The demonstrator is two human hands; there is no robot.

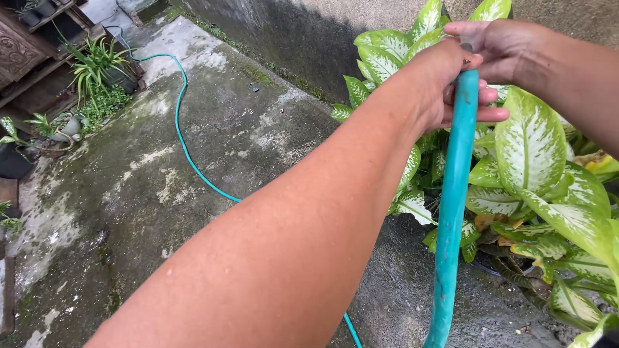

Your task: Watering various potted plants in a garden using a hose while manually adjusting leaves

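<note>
Left hand point(445, 80) closed around the upper end of a teal hose point(451, 212), fingers wrapped from the left, fingertips point(490, 115) showing on the right side of it. Right hand point(500, 48) clasped over the very top of the hose, above the left, covering the end; nozzle or opening hidden, so no telling what sits under the palm. Both hands touching each other at the grip.

Hose hanging straight down from the hands, between the left forearm and a leafy plant point(548, 167), running off the bottom edge. More hose point(180, 122) lying well apart on the wet concrete floor point(129, 206), curving from the far left corner toward the near side and passing behind the forearm.

Plant just beside the hands, broad green leaves with pale cream centres, a few yellowed ones lower down, dark pot rim point(490, 264) partly visible under the leaves. Grey wall point(309, 38) behind it, mossy along the base.

Far left: spiky potted plants point(97, 67) on and beside a dark wooden shelf point(26, 51), small pots point(16, 161) grouped on the floor nearby.
</note>
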